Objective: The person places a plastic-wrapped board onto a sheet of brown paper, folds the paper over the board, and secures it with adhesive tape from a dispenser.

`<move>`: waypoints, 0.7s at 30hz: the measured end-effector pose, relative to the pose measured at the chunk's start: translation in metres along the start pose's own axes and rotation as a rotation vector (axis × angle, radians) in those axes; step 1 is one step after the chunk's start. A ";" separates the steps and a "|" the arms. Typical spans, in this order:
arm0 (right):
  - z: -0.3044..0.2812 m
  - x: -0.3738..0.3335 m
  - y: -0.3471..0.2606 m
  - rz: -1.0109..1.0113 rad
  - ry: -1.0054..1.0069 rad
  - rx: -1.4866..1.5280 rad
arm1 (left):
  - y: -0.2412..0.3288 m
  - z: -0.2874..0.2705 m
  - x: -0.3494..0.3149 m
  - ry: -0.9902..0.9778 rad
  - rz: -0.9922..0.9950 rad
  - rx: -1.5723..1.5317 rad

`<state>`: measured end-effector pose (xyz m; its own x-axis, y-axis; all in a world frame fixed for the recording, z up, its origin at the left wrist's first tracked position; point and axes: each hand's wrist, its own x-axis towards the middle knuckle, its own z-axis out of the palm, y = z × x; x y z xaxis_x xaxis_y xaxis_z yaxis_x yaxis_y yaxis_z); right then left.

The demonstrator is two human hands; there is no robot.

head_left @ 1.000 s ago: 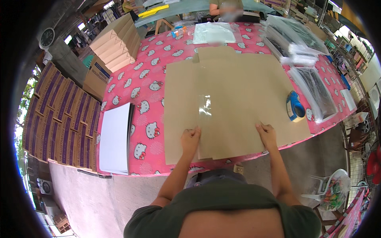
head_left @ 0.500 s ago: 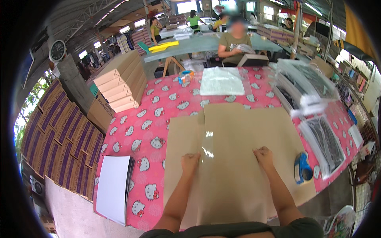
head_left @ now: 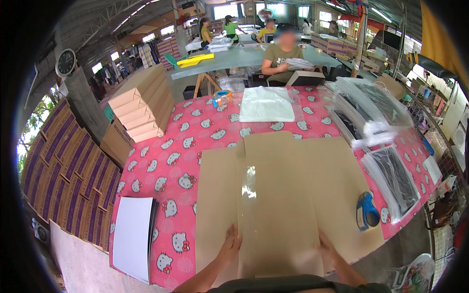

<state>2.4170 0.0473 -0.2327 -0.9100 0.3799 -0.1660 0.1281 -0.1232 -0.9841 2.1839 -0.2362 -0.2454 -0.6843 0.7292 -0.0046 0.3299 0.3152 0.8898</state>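
Observation:
A brown cardboard panel lies lengthwise in front of me, over wider brown cardboard that shows on both sides. Shiny clear tape runs along the panel's left edge. My left hand holds that edge near my body, its fingers pointing away from me. At the opposite edge, my right hand grips the panel, with its fingertips partly hidden along the side. On the cardboard's right part stands a blue tape dispenser.
A pink patterned cloth covers the table. White-topped sheets lie at left, below stacked brown boxes. Clear plastic bags lie at the far side. Plastic-wrapped dark items lie at right. A person sits beyond the table.
Both hands have slid toward me along the panel's edges, from its middle to near my body. The cardboard appears in about the same place on the table; the view has shifted slightly.

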 end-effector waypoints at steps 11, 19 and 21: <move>0.048 -0.110 -0.005 -0.020 0.472 -1.212 | 0.089 0.003 0.056 -0.196 0.470 0.904; 0.142 -0.042 0.060 0.060 0.646 -1.300 | 0.074 0.021 0.061 -0.219 0.577 0.959; 0.147 -0.033 0.061 -0.030 0.639 -1.033 | 0.078 0.021 0.058 -0.207 0.586 0.926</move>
<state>2.3973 -0.1077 -0.2782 -0.5971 0.7893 0.1428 0.6294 0.5714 -0.5266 2.1838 -0.1565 -0.1859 -0.1704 0.9737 0.1516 0.9829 0.1570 0.0960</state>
